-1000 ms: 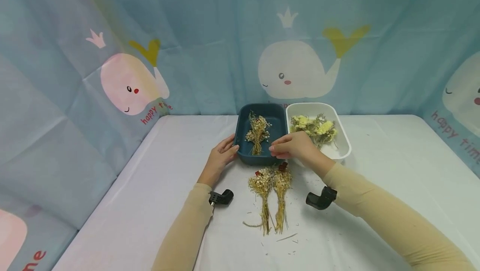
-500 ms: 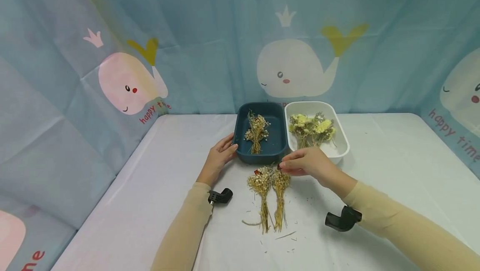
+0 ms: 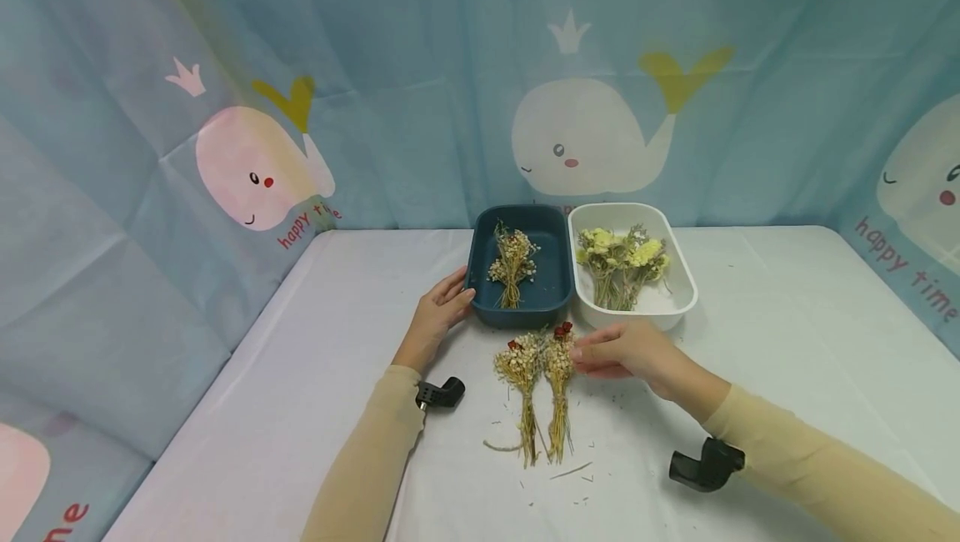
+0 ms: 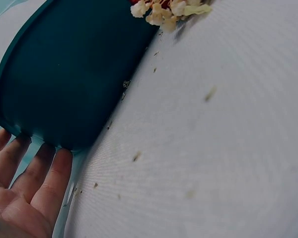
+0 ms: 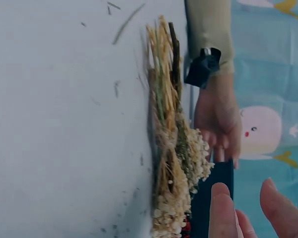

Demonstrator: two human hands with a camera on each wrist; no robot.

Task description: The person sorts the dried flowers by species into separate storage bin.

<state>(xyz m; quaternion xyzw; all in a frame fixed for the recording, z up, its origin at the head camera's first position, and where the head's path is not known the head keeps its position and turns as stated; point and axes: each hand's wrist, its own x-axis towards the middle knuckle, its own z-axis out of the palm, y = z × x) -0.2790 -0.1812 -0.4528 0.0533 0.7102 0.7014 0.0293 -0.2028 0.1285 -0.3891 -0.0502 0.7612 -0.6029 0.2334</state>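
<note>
My left hand (image 3: 435, 318) rests on the left side of a dark blue bin (image 3: 553, 271). In the left wrist view its straight fingers (image 4: 53, 186) touch the bin's outer wall. One small bunch of dried flowers (image 3: 513, 263) lies inside. In front of the bin, two bouquets of dried white flowers with red blooms lie side by side, a left bouquet (image 3: 519, 368) and a right bouquet (image 3: 559, 363), stems toward me. My right hand (image 3: 628, 357) hovers at the right bouquet's flower heads, thumb and fingers apart in the right wrist view, nothing between them.
A white bin (image 3: 675, 296) with yellow dried flowers (image 3: 626, 263) stands against the blue bin's right side. Bits of stem (image 3: 572, 470) and a short piece of twine (image 3: 501, 447) lie on the white table. A whale-patterned curtain (image 3: 420, 142) hangs behind.
My right hand has moved from the blue bin's front right corner toward me and right, past the right bouquet's red blooms, which now show uncovered. The left hand stays on the bin.
</note>
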